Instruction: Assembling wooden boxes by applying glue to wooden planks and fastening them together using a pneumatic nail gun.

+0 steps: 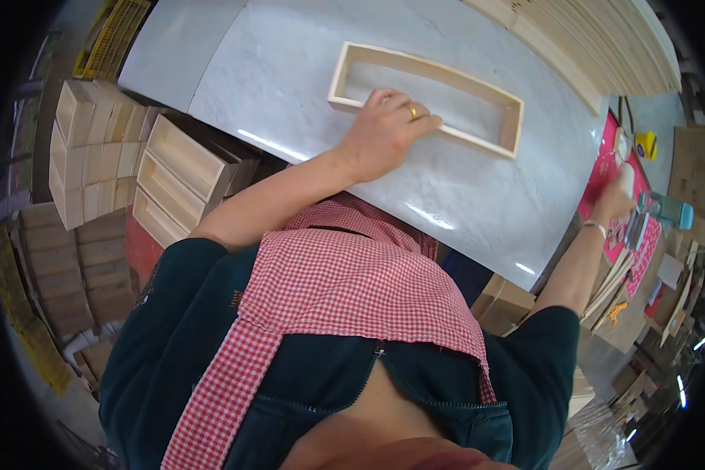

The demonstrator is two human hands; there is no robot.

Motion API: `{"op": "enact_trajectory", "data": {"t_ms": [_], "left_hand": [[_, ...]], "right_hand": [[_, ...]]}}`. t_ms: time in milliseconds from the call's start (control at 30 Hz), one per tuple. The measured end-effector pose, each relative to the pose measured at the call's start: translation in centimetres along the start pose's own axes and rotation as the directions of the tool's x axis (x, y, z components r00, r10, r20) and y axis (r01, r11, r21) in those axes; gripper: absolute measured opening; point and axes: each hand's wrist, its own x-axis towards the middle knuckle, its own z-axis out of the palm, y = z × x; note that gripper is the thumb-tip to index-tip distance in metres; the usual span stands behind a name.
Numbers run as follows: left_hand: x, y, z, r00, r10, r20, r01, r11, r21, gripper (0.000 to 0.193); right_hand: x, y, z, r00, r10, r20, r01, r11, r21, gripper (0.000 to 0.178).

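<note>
A long rectangular frame point(478, 141) of pale wood lies on the grey marbled tabletop, which shows through its middle. My left hand point(390, 129), with a gold ring on one finger, grips the near long side of this frame, its fingers curled over the edge. Far to the right, my right hand point(617, 200) reaches past the table's edge over a pink cloth point(603, 168). Its fingers are closed around or against something white point(626, 177), too small and blurred to name. A teal-lidded clear container point(670, 210) is beside that hand.
Long wooden strips point(595, 39) are stacked at the far right of the tabletop point(290, 86). Finished-looking wooden boxes point(176, 168) are piled at the left, near a yellow crate point(117, 39). A yellow tub point(645, 145) and loose wood pieces point(615, 286) are on the right.
</note>
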Motion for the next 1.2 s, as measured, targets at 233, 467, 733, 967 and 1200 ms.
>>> {"op": "enact_trajectory", "data": {"t_ms": [233,467,733,967,1200], "left_hand": [[-3.7,2.3,-0.7,0.998,0.053,-0.027,-0.054,0.998,-0.043,0.029],[-6.3,3.5,0.2,0.973,0.127,-0.191,-0.13,0.992,-0.003,0.037],[-8.8,2.1,1.9,0.974,0.148,-0.173,-0.156,0.987,-0.037,0.051],[-9.2,1.9,2.5,0.982,0.15,-0.118,-0.152,0.988,-0.014,0.049],[-8.5,2.1,2.0,0.978,0.141,-0.155,-0.147,0.989,-0.033,0.046]], "right_hand": [[-14.4,-9.2,-8.3,0.99,-0.136,-0.028,0.106,0.611,0.785,0.05],[-32.2,-12.6,-7.3,0.854,-0.409,0.322,-0.049,0.551,0.833,0.048],[-38.7,-15.4,-6.8,0.52,-0.758,0.393,0.24,0.571,0.785,0.052],[-38.9,-16.8,-6.7,0.421,-0.813,0.401,0.293,0.54,0.789,0.055],[-38.8,-17.9,-5.7,0.465,-0.785,0.411,0.279,0.57,0.773,0.054]]}}
